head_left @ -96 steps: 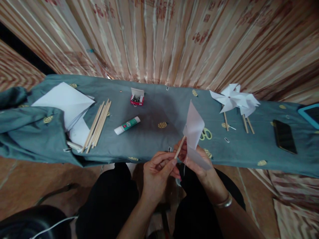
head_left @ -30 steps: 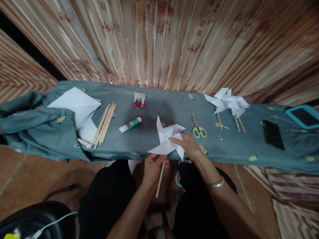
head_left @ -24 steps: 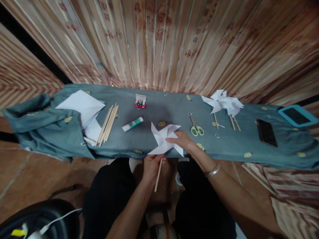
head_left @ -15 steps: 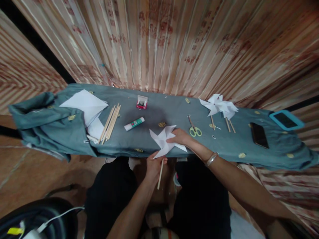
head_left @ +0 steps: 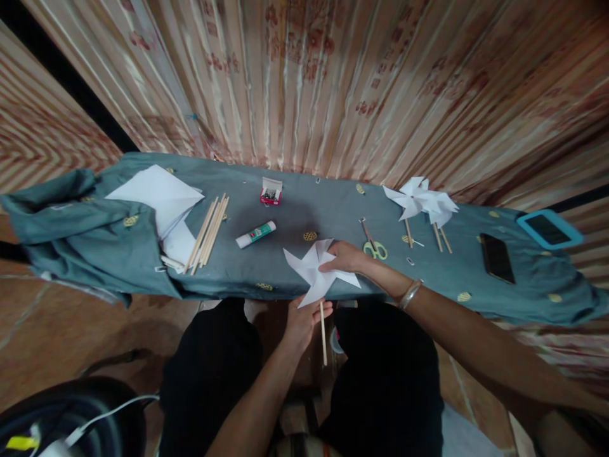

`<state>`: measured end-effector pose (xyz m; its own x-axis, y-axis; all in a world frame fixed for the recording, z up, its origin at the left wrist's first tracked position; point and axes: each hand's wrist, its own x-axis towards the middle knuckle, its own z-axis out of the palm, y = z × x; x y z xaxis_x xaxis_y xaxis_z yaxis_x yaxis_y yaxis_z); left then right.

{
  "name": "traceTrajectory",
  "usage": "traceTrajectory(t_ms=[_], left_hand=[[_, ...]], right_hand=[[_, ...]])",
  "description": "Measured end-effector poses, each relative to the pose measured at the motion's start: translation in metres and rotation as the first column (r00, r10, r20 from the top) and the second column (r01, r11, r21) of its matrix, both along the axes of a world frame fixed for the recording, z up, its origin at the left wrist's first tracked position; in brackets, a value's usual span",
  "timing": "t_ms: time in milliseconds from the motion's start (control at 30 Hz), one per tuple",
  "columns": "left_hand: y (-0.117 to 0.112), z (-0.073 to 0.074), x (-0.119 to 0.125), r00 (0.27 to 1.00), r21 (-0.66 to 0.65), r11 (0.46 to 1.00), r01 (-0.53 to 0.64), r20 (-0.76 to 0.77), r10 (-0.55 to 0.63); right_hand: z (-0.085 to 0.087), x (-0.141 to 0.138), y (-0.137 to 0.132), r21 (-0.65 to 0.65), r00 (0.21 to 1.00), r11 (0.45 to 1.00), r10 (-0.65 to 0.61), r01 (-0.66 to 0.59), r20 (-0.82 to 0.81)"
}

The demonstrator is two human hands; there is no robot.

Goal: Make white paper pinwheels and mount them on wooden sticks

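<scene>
A white paper pinwheel (head_left: pixel 313 266) is held over the table's front edge. My right hand (head_left: pixel 348 257) comes from the right and pinches it near its middle, thumb on the front. Below the pinwheel, a thin wooden stick (head_left: pixel 324 336) points down. My left hand (head_left: pixel 304 322) is under the lower blade with its fingers behind the stick. The paper hides part of that hand, including the thumb and the top of the stick. Close to my right hand lie green-handled scissors (head_left: pixel 375 249). A glue stick (head_left: pixel 255 234) lies left of the pinwheel.
On the cloth-covered table (head_left: pixel 228 254), white paper sheets (head_left: pixel 157 193) and several wooden sticks (head_left: pixel 207 233) lie left. A small red box (head_left: pixel 271 192) stands open at the back. Finished-looking pinwheels (head_left: pixel 421 200), a black phone (head_left: pixel 497 257) and a blue-framed tablet (head_left: pixel 549 229) lie right.
The wooden stick's lower end has swung right, and it now hangs nearly straight down. My left hand has shifted slightly right, its fingers showing more. My right hand keeps its pinch on the pinwheel.
</scene>
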<state>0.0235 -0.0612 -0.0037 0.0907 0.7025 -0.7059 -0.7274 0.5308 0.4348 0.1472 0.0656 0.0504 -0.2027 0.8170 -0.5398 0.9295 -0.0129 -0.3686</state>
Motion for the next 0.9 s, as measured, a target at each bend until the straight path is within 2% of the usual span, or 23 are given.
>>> traceTrajectory(t_ms=[367, 533, 767, 900], left_hand=[[0.001, -0.003, 0.001, 0.999, 0.022, 1.0, 0.008, -0.034, -0.007], [0.002, 0.0, 0.0, 0.998, 0.008, 1.0, 0.019, -0.063, -0.018], [0.003, -0.001, 0.0, 0.996, 0.005, 0.999, 0.04, -0.083, -0.04], [0.004, -0.002, 0.001, 0.997, -0.008, 1.0, 0.028, -0.069, -0.028]], right_hand=[[0.0, -0.001, 0.007, -0.015, 0.999, 0.999, 0.046, -0.046, 0.027], [-0.002, 0.0, 0.016, -0.083, 0.992, 0.99, 0.109, -0.114, -0.067], [-0.004, 0.003, 0.02, -0.151, 0.98, 0.981, 0.096, -0.123, -0.174], [-0.008, 0.004, 0.022, -0.152, 0.978, 0.979, 0.106, -0.134, -0.182]])
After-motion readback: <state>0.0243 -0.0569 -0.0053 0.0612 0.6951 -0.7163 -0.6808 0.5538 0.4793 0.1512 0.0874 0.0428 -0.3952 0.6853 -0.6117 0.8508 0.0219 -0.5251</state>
